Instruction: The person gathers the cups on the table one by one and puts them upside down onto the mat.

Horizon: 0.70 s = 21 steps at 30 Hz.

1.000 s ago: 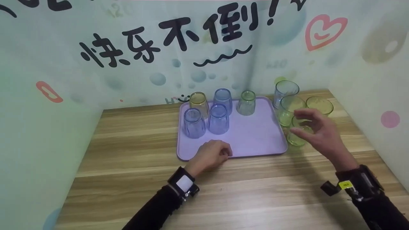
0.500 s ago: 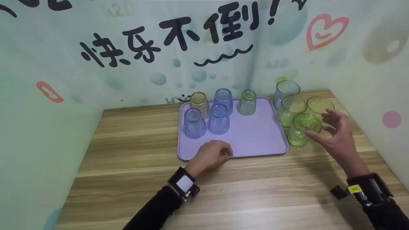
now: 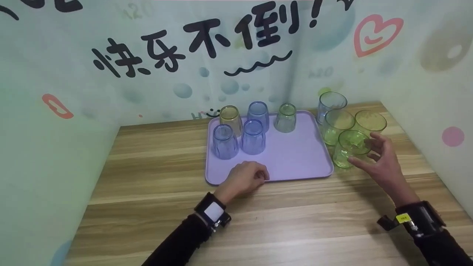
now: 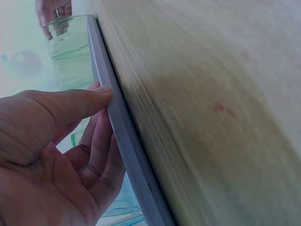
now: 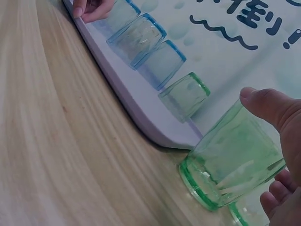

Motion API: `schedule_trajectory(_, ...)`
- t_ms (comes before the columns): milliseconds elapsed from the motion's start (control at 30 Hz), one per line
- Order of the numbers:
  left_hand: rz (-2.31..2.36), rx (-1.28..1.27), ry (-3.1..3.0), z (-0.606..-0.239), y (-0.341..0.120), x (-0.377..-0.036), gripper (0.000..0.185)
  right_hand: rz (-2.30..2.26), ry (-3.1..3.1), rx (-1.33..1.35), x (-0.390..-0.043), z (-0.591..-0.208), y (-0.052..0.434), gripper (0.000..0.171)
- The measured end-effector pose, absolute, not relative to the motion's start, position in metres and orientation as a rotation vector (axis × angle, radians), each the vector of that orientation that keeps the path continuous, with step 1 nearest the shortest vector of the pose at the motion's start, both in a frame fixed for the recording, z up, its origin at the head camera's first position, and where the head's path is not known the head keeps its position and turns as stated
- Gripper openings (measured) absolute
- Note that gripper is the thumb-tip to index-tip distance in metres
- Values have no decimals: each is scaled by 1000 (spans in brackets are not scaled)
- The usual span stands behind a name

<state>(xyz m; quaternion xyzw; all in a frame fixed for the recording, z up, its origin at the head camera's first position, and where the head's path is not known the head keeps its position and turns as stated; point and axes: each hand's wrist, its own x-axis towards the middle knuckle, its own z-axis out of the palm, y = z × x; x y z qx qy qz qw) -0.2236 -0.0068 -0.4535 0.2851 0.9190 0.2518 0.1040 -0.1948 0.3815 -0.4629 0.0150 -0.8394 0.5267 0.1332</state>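
Note:
My left hand holds the front rim of the lilac tray; in the left wrist view its thumb touches the rim, with curled fingers behind. My right hand stands half around a green glass, which is upright on the table just right of the tray. Its thumb is at the near side and its fingers are by the right rim; the right wrist view shows the glass between them, without a plain firm grip. On the tray, upside down, are several glasses: blue ones, a yellow one and a green one.
Behind the green glass stand another green glass, a yellowish glass and a blue glass, all upright and close together. A printed backdrop rises behind the wooden table, with side walls left and right.
My right hand first drew back to the right from over the near green glass, then came left and lower against it. My left hand has stayed at the tray's front edge.

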Motion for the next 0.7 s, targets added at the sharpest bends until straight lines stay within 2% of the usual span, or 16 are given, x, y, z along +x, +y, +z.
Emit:
schedule_trajectory(200, 728, 860, 2733, -454, -7, -224, 12, 1595, -2502, 19, -199, -472, 379, 97)
schedule_trajectory(700, 735, 847, 2732, -454, -7, -222, 14, 1606, -2536, 34, -217, -486, 376, 95)
